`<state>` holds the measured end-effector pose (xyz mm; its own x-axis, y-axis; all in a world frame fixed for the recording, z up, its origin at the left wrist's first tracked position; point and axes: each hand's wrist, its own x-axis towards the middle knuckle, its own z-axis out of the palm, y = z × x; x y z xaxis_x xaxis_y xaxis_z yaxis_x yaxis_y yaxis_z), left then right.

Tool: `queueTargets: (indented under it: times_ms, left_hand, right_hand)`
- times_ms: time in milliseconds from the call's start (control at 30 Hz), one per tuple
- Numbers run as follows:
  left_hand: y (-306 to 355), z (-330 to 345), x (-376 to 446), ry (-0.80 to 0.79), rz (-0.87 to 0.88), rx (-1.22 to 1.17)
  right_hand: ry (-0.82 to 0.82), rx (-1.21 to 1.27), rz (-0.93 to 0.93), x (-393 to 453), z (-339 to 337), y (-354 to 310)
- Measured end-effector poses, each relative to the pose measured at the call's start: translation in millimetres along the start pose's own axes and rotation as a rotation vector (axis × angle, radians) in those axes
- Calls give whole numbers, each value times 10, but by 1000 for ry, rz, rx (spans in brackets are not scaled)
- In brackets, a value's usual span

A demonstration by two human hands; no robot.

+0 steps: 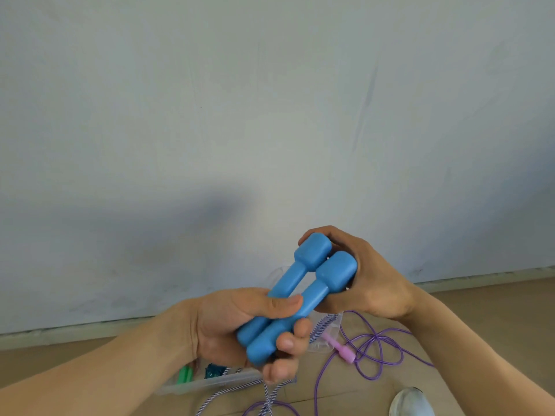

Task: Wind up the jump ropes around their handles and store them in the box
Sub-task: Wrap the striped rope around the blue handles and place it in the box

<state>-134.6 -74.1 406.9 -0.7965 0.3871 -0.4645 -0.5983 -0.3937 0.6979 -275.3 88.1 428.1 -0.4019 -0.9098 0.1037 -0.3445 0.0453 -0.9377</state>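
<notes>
Two blue jump-rope handles [303, 292] lie side by side, held up in front of me. My left hand [240, 328] wraps their lower ends, thumb across the top. My right hand [369, 280] cups their thick upper ends from the right. Their blue-and-white braided rope [270, 394] hangs down below my left hand to the floor. A clear plastic box [210, 384] stands on the floor under my hands, with green handles [184, 375] inside. A purple rope [372, 352] with a pink handle [342, 351] lies loose on the floor to the right.
A pale wall rises just behind, meeting the tan floor at a skirting line. The toe of a white shoe [411, 402] shows at the bottom right, near the purple rope's loops.
</notes>
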Motion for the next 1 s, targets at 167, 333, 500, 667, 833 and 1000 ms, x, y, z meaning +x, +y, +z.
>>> queueTargets:
  times_ms: [167,333,500,667,833,1000]
  left_hand:
    - [63,-65,16,-283,32,32]
    - [146,-74,-28,-349,137,-68]
    - [168,-61,-5,-351,182,-112]
    - [126,-140,-15,-274,166,-47]
    - [77,-119,-19,110,161,229]
    - [-10,-100,51,333,147,502]
  right_hand:
    - [67,82,43,-14,-37,44]
    - [396,519,7,57,-10,73]
    - [655,429,28,64,529,2]
    - [525,283,152,46,670,74]
    - [252,7,437,38,536,129]
    - [45,-40,580,-19,605,95]
